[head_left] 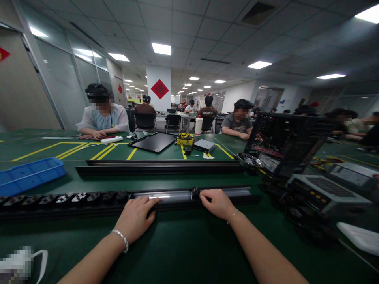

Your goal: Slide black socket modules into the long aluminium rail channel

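Observation:
A long black metal channel lies across the table in front of me, its inner face shiny. Several black, block-like modules with metal parts on top sit in a row along its left part. My left hand lies over the near edge of the channel, just right of that row, with fingers stretched out and thumb apart. Farther right, a small black module stands in the channel. My right hand has its thumb and fingers closed at the right side of this module.
Two more black rails lie beyond the channel. At left is a blue tray; at right stand an open computer case, a metal bowl and a power supply unit. Co-workers sit across the green table.

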Action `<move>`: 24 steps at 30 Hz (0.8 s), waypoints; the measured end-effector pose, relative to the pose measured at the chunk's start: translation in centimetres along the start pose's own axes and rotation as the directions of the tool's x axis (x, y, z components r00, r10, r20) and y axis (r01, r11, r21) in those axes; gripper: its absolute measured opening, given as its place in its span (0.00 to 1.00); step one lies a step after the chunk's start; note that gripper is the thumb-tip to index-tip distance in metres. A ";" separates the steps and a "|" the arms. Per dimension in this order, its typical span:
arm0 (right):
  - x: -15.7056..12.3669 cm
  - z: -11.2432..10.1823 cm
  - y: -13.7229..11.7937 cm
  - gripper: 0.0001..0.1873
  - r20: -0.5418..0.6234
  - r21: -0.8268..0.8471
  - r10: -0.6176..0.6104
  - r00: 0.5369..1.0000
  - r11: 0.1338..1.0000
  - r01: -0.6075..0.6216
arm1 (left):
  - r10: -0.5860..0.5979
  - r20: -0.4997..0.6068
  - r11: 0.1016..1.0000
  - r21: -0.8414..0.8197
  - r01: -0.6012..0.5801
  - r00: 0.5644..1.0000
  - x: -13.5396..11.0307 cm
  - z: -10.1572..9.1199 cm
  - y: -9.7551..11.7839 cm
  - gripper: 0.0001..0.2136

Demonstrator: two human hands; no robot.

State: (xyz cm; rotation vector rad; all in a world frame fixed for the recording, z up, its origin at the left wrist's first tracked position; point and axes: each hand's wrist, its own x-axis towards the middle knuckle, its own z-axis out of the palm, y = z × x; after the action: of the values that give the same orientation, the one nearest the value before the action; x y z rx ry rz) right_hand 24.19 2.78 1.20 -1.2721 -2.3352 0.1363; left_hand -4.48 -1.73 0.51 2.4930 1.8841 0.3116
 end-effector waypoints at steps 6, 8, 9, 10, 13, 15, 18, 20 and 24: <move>0.0 0.0 0.1 0.12 0.008 0.006 0.018 1.000 1.000 -0.018 | 0.002 0.004 1.000 0.006 -0.002 1.000 0.0 0.0 0.0 0.19; 0.0 0.1 0.2 0.12 0.002 -0.002 0.022 1.000 1.000 -0.022 | 0.004 -0.002 1.000 0.005 -0.004 1.000 0.0 0.0 0.0 0.19; 0.0 0.1 0.2 0.12 -0.001 -0.004 0.022 1.000 1.000 -0.022 | 0.004 -0.006 1.000 0.005 -0.004 1.000 0.0 0.0 0.0 0.19; 0.0 0.1 0.2 0.12 -0.005 -0.004 0.022 1.000 1.000 -0.022 | 0.005 -0.010 1.000 0.005 -0.005 1.000 0.0 0.0 0.0 0.19; 0.0 0.1 0.2 0.12 -0.010 0.006 0.022 1.000 1.000 -0.022 | 0.007 -0.018 1.000 0.008 -0.006 1.000 0.0 0.1 0.0 0.19; 0.0 0.1 0.2 0.12 -0.013 0.012 0.023 1.000 1.000 -0.022 | 0.011 -0.020 1.000 0.010 -0.010 1.000 0.0 0.1 0.0 0.19; 0.0 0.1 0.3 0.12 -0.022 0.016 0.019 1.000 1.000 -0.019 | 0.014 -0.024 1.000 0.008 -0.014 1.000 0.0 0.1 -0.1 0.19; 0.0 0.2 0.3 0.12 -0.030 0.012 0.017 0.999 1.000 -0.017 | 0.014 -0.025 1.000 0.002 -0.014 1.000 0.0 0.1 -0.1 0.19; 0.1 0.4 0.5 0.12 -0.051 -0.006 0.016 0.999 1.000 -0.017 | 0.009 -0.020 1.000 0.004 -0.008 1.000 0.0 0.1 -0.1 0.19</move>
State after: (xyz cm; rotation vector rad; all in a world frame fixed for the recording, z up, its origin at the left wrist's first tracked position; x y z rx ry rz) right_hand 24.35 3.17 0.73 -1.2833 -2.2842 0.0999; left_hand -4.55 -1.72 0.42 2.5106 1.8837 0.3338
